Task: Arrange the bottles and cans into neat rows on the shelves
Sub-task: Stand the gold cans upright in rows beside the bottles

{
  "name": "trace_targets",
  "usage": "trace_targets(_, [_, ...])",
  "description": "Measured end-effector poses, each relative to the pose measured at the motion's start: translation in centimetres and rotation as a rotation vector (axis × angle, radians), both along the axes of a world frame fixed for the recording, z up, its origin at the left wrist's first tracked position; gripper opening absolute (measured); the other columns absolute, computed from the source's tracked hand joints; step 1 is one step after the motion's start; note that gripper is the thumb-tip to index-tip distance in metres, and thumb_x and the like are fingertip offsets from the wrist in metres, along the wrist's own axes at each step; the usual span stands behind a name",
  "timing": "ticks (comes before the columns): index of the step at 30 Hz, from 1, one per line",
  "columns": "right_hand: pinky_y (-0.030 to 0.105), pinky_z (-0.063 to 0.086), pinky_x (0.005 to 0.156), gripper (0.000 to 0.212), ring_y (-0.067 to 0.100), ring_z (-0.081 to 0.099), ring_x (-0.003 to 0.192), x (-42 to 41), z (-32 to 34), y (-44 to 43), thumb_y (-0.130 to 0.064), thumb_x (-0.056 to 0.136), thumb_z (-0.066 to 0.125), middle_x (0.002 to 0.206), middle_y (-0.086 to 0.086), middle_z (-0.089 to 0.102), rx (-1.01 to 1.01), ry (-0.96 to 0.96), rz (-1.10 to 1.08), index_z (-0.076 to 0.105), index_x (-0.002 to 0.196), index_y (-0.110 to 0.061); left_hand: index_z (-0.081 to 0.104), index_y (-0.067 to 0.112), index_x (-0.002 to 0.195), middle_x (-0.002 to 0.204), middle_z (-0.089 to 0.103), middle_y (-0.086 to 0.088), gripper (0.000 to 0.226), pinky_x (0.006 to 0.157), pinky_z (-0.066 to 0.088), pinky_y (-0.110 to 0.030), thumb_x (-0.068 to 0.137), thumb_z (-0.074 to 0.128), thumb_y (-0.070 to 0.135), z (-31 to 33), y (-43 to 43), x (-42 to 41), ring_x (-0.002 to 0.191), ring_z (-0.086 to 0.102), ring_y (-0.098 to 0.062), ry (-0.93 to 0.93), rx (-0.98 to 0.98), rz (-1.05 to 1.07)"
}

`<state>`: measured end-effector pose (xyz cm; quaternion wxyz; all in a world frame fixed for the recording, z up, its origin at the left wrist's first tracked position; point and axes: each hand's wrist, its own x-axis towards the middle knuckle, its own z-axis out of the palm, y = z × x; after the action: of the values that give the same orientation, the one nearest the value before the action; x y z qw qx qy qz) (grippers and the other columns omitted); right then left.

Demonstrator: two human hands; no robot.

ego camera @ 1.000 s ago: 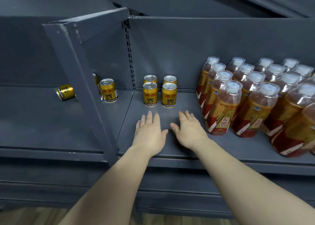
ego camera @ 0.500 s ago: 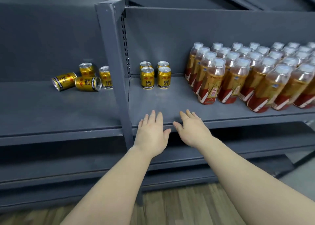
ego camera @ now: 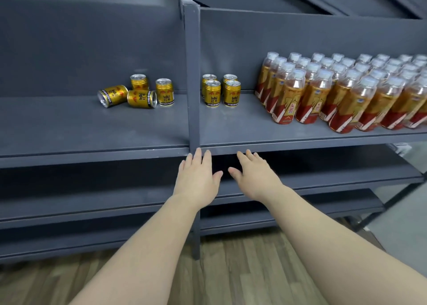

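Note:
Several gold cans stand upright in a small block (ego camera: 221,93) at the left end of the right shelf board (ego camera: 242,129). Rows of amber bottles with white caps (ego camera: 346,92) fill that board to the right. On the left shelf board (ego camera: 69,129), two gold cans lie on their sides (ego camera: 126,95) and two stand upright (ego camera: 164,92) behind and beside them. My left hand (ego camera: 196,177) and my right hand (ego camera: 253,177) hover palm down with fingers straight, just in front of the shelf's front edge, holding nothing.
A grey upright post (ego camera: 193,73) divides the two shelf boards, right above my left hand. Lower grey shelves (ego camera: 323,179) run below. Wooden floor (ego camera: 242,258) shows at the bottom, and a pale floor patch lies at the far right.
The view has pulled back from the shelf. Both hands have drawn off the right shelf board to just in front of its edge. The left shelf's cans have come fully into view.

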<state>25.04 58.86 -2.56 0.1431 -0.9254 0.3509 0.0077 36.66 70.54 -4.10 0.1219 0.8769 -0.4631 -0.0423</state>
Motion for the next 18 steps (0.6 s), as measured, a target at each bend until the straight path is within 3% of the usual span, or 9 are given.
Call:
trace_targets(9, [0.046,0.011,0.124,0.063,0.031,0.01,0.153,1.3,0.0,3.8,-0.048,0.106,0.034,0.166,0.013,0.013,-0.009,-0.032,0.137,0.02,0.158,-0.014,0.017,0.011,0.157,0.166,0.013,-0.012,0.067,0.122,0.018,-0.044,0.104,0.036,0.047,0.9,5.4,0.8,0.151,0.016,-0.03,-0.023,0.016,0.143])
trace_targets(18, [0.037,0.01,0.123,0.066,0.023,0.005,0.154,5.7,1.0,8.7,-0.049,0.106,0.033,0.168,0.006,0.009,0.09,-0.058,0.357,0.013,0.16,-0.018,0.019,0.011,0.156,0.165,0.014,-0.013,0.066,0.122,0.018,-0.045,0.104,0.036,0.047,1.9,10.6,3.3,0.151,0.016,-0.031,-0.045,0.011,0.274])
